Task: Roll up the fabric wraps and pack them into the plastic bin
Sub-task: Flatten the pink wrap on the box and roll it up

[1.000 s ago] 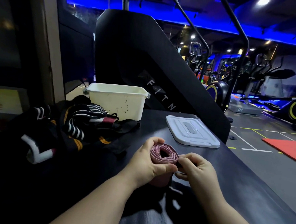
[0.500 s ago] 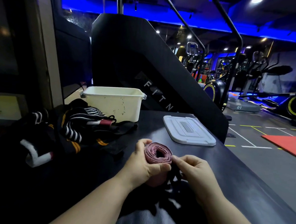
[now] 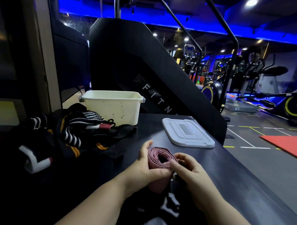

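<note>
A pink fabric wrap (image 3: pixel 156 160), wound into a loose roll with a hollow centre, stands on end on the dark table (image 3: pixel 227 176). My left hand (image 3: pixel 146 165) grips the roll from the left, thumb across its front. My right hand (image 3: pixel 188 167) pinches the roll's right edge with curled fingers. A dark tail of the wrap with white markings (image 3: pixel 171 208) trails down toward me. The cream plastic bin (image 3: pixel 112 107) stands open at the back of the table, its inside hidden from this angle.
A pile of unrolled black wraps (image 3: pixel 70 135) with white and orange stripes lies left of my hands. The bin's grey lid (image 3: pixel 187 135) lies flat at the right. A black exercise machine (image 3: pixel 146 69) rises behind the table. The table's right edge drops to the gym floor.
The roll has turned a little in my hands. My right fingers have shifted along its right edge. The camera has dipped slightly.
</note>
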